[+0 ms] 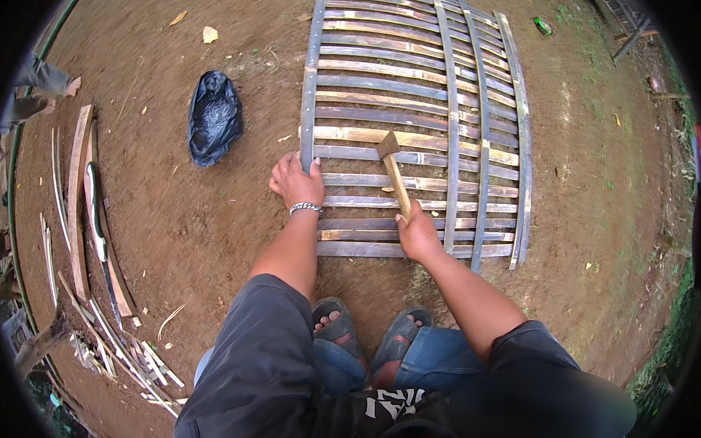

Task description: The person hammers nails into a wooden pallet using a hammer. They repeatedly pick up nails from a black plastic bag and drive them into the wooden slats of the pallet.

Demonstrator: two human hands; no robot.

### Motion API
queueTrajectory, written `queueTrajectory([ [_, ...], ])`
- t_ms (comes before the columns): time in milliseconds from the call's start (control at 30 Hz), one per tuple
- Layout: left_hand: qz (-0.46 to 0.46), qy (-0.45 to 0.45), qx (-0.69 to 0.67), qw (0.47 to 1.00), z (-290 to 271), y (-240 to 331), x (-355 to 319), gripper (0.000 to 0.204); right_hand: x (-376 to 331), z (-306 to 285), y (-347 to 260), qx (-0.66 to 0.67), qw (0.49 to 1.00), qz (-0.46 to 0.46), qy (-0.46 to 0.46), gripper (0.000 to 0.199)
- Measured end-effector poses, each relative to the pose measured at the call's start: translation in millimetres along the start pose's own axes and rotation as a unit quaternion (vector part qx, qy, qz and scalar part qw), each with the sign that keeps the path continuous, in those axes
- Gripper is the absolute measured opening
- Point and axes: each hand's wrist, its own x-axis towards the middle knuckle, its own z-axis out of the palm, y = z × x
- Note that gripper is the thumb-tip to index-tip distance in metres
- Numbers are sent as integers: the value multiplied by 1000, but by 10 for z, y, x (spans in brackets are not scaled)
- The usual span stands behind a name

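Note:
A large slatted bamboo panel (385, 116) lies on the dirt in front of my feet, its cross slats fixed to several long strips. My left hand (298, 181), with a chain bracelet at the wrist, is closed around the panel's left edge strip (309, 86), its thumb on the strip. Small dots, like nail heads, run along that strip. In my right hand (419, 235) is the wooden handle of a hammer (397, 178). Its rusty, blocky head is raised over the slats, to the right of my left hand; the exact shape of the head is hard to tell.
A black plastic bag (215, 118) lies open left of the panel. Farther left are wooden boards (79, 202), a saw with a black-and-white handle (96, 202) and scattered bamboo strips (133, 358). Another person's bare foot (73, 86) shows at the left edge. My sandalled feet stand below the panel.

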Motion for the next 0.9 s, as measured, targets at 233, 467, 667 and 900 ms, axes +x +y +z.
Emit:
queueTrajectory([
  [233,92,-62,21,994,-294,-79,-183,75,-8,-23,-18,-9,1000,5,-15,38],
  [467,99,-82,-5,992,-236,-201,-273,79,-5,-12,-14,-9,1000,4,-8,41],
  [667,82,-103,-33,991,-239,-229,-268,76,-6,27,-28,-8,1000,15,-1,43],
  [900,34,-100,-97,990,-253,-236,-186,68,-26,-14,-103,-5,999,34,-10,43],
])
